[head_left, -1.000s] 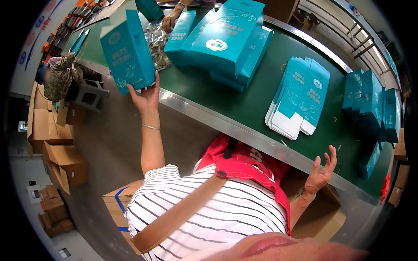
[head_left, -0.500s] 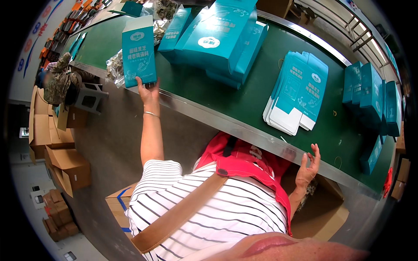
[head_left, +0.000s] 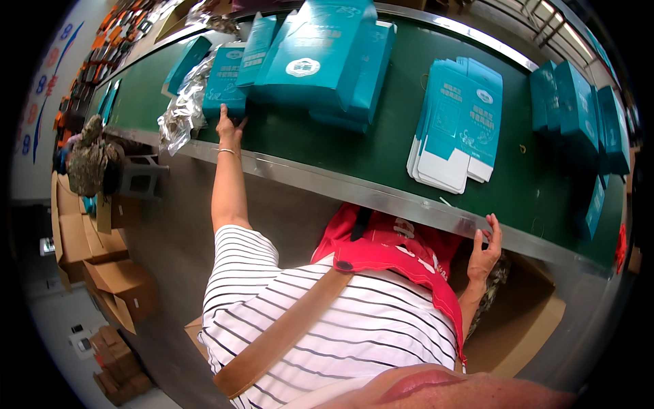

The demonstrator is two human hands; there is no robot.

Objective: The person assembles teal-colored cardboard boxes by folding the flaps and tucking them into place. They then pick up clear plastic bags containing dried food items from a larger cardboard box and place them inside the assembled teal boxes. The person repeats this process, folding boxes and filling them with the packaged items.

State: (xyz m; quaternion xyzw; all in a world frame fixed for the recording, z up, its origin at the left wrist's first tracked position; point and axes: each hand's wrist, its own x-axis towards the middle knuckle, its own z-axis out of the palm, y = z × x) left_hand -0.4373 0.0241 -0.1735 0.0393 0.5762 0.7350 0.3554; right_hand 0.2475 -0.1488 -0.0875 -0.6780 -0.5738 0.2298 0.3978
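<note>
My left hand (head_left: 230,131) reaches over the near edge of the green worktable (head_left: 320,153). It grips the lower end of a small teal box (head_left: 225,82), one digit against its face and the others partly hidden. The box stands beside a larger teal carton (head_left: 317,48) and crumpled clear plastic packaging (head_left: 184,112). Farther left, another teal box (head_left: 187,63) leans by the plastic. My right hand (head_left: 484,253) is open and empty at the table's metal edge, its fingers apart. Flat teal-and-white box blanks (head_left: 460,119) lie in an overlapping stack beyond it.
Several teal boxes (head_left: 575,102) stand in a group at the right end. Below the table by my right arm is an open cardboard carton (head_left: 528,327). More brown cartons (head_left: 126,290) and a grey stool (head_left: 142,176) sit on the floor at left.
My left hand has moved the small box away from me, back against the larger carton. My right hand has shifted little, now at the table edge. The whole view has tilted slightly.
</note>
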